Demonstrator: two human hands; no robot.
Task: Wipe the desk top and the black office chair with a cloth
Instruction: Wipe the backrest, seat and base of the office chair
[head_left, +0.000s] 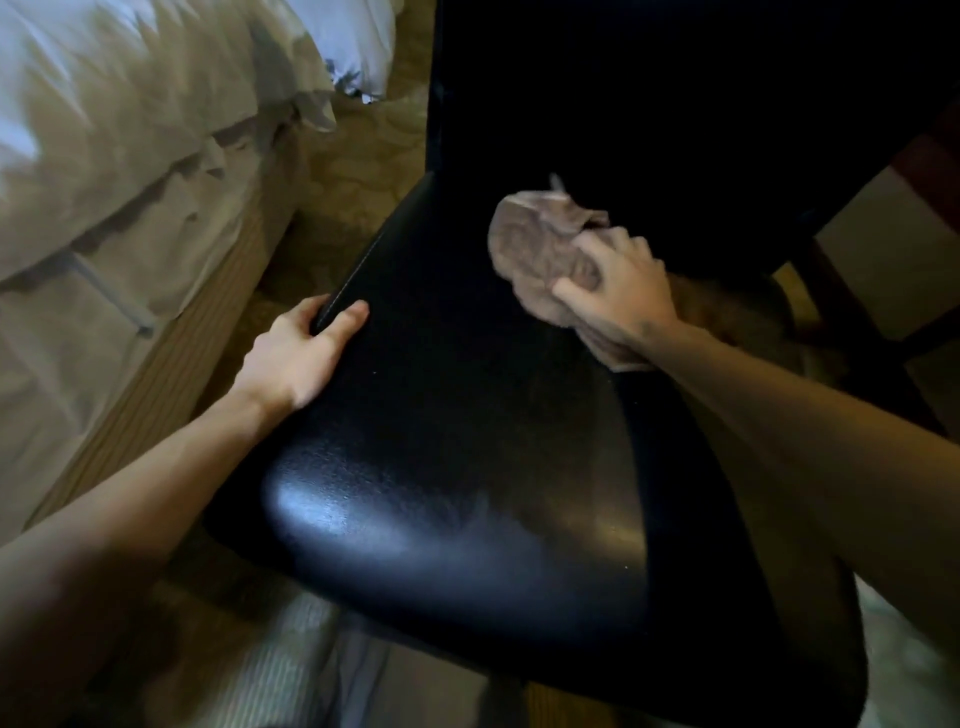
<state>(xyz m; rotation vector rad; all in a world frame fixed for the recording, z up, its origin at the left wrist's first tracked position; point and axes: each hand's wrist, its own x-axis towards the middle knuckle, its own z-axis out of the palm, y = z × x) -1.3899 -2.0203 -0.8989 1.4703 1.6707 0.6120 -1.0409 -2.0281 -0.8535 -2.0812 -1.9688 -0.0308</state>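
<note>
Bunching the soft, limp cloth (540, 249), the right hand (618, 291) presses it down; left hand (296, 353) clamps the chair (441, 441) seat's slick edge.

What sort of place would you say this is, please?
Most likely a bedroom, perhaps a hotel room: a bed with rumpled white bedding stands beside the black chair, and patterned carpet covers the floor. The right hand holds a cloth; the left hand grips the chair's edge.

Cloth on the chair seat

The right hand (618, 291) is gripping a brownish cloth (530, 244) against the black office chair (441, 467) (near its backrest), while the left hand (301, 353) is holding the seat's left edge beside a white-sheeted bed (104, 156).
</note>
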